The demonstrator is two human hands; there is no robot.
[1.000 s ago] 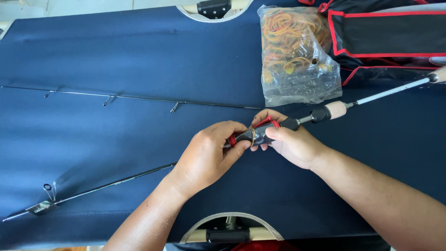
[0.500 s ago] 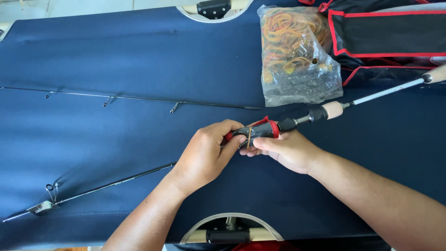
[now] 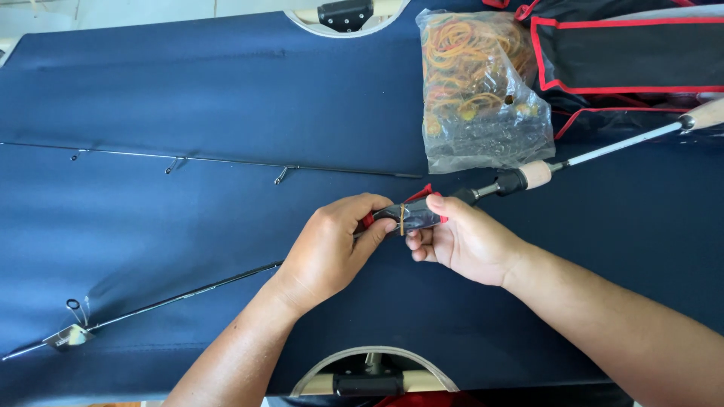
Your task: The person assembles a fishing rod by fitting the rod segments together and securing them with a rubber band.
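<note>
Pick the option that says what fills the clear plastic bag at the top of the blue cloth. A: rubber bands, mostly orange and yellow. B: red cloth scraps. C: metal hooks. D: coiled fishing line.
A: the clear plastic bag is stuffed with a tangle of thin orange, yellow and brownish rubber bands, lying on the blue cloth just beyond the rod handle that the left hand and right hand hold.

Bright, even daylight; soft short shadows under both forearms. Sharp focus throughout, no motion blur. Mild glare on the clear plastic bag [image 3: 483, 90].
</note>
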